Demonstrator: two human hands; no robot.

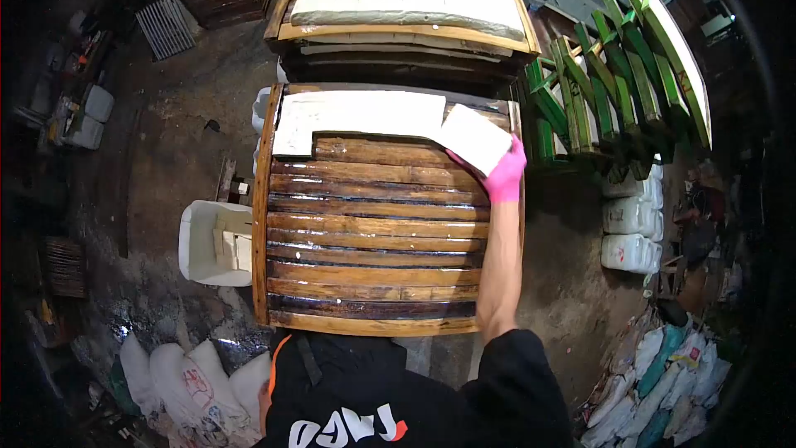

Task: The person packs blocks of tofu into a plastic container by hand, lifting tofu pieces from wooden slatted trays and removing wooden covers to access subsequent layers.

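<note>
At the far right corner of the wooden slatted tray (373, 232), your right hand (506, 172), in a pink glove, pinches a white block (474, 138) and holds it tilted just above the slats. Beside it, a row of white blocks (356, 114) lies along the tray's far edge. Your left hand is out of view. A white tub (203, 245) sits left of the tray.

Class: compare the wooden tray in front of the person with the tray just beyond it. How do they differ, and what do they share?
The near tray shows mostly bare slats, with white slabs only along its far edge. The far tray is covered with white right across. The right hand, in a pink glove, holds a white block over the near tray; none is at the far tray. Both have light wooden rims.
</note>
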